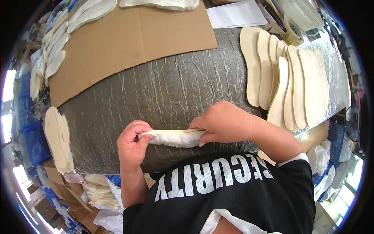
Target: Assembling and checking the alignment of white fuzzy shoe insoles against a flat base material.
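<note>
Between my two hands, near the front edge of the table, is a shoe insole (pixel 175 138) with white fleece below and a thin cream layer along its upper edge. It is held on its side, so its edge faces up. My left hand (pixel 134 142) pinches one end between thumb and fingers. Closed on the other end is my right hand (pixel 222 124), its thumb on the fleece and its fingers behind the cream layer. Each hand hides the end of the insole that it grips.
Overlapping rows of cream insoles (pixel 311 84) lie on the dark, crinkled table cover (pixel 163 93) at the right. A smaller stack of insoles (pixel 56 140) sits at the left edge. Brown cardboard (pixel 136 35) covers the far left, with fleecy insoles (pixel 91 13) on it. White paper (pixel 236 15) lies behind.
</note>
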`<state>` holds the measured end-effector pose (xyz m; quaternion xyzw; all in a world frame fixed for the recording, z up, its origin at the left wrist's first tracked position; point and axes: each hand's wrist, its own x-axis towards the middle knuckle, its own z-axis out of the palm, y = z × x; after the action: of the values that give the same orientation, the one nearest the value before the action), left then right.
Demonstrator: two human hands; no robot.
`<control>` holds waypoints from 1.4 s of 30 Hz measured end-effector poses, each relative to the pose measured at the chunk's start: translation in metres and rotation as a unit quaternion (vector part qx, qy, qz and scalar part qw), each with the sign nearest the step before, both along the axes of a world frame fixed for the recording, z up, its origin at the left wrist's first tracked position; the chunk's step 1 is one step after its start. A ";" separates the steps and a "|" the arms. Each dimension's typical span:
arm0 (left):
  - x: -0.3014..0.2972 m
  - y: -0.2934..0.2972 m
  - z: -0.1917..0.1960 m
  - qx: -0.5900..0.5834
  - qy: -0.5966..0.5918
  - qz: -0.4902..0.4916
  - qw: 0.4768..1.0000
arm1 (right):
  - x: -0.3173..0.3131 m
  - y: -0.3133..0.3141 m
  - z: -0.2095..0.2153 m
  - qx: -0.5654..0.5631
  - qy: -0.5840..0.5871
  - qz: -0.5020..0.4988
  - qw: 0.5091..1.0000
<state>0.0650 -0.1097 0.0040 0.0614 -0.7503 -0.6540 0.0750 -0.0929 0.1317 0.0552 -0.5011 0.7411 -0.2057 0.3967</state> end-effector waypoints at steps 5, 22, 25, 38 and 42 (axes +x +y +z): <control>0.001 0.001 -0.001 -0.002 -0.015 0.006 1.000 | 0.002 0.002 -0.004 -0.022 0.038 -0.004 0.999; -0.026 0.035 0.030 -0.375 0.129 -0.123 0.910 | 0.005 0.003 -0.023 -0.061 0.044 0.004 0.997; -0.030 0.042 0.031 -0.386 0.119 -0.131 0.906 | 0.006 0.004 -0.027 -0.071 0.048 0.002 0.996; -0.027 0.050 0.025 -0.395 0.098 -0.142 0.902 | 0.012 0.008 -0.039 -0.065 0.008 -0.018 0.998; -0.025 0.050 0.021 -0.382 0.075 -0.133 0.911 | 0.015 0.008 -0.037 -0.071 -0.003 -0.026 0.997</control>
<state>0.0404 -0.0592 0.0250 -0.1219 -0.9362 -0.3240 0.0612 -0.0783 0.1400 0.0185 -0.5077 0.7362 -0.2694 0.3573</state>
